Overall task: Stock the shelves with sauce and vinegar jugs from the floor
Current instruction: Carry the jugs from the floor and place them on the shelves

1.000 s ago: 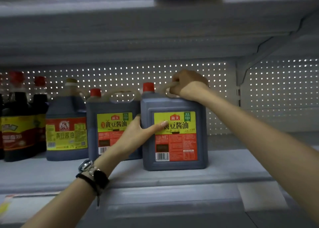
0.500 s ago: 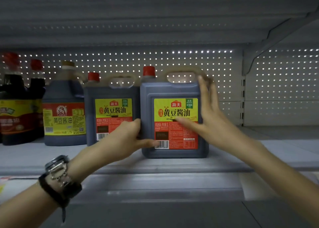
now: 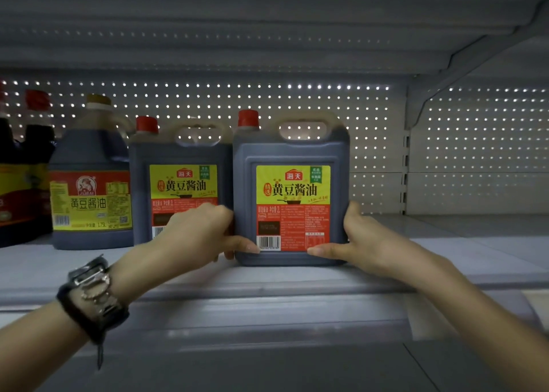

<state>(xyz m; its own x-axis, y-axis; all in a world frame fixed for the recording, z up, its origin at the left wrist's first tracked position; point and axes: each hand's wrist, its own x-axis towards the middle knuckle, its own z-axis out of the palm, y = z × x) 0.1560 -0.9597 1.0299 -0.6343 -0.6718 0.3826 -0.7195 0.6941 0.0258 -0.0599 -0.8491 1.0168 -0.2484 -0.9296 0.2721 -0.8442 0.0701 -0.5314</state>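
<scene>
1. We see a square, dark translucent plastic jug with a red screw cap, the front jug (image 3: 292, 201). Dark brown sauce fills it nearly to its moulded top handle.
2. At its 9 o'clock stands a second jug (image 3: 181, 184) of the same make, equally full and set slightly further back. We cannot tell whether the two touch.
3. Further toward 9 o'clock is a rounded plastic jug with a tan cap (image 3: 90, 189). Its dark liquid reaches the shoulder.
4. At the far 9 o'clock edge, tall dark bottles with red caps (image 3: 35, 142) are cut off by the frame.
5. The front jug stands upright near the front edge of the grey metal shelf (image 3: 267, 284), at the centre of our view. Its label is yellow above and red below, with bold Chinese characters, a green panel at 1 o'clock and a barcode at 7 o'clock.
6. The left hand (image 3: 202, 237), with a metal wristwatch (image 3: 92, 290) on its wrist, takes the jug at 8 o'clock and the right hand (image 3: 365, 240) at 4 o'clock. Each grip is closed on a lower corner, thumb across the front and fingers curled round the side.
7. We count two square jugs, one rounded jug, two bottles and two hands.
</scene>
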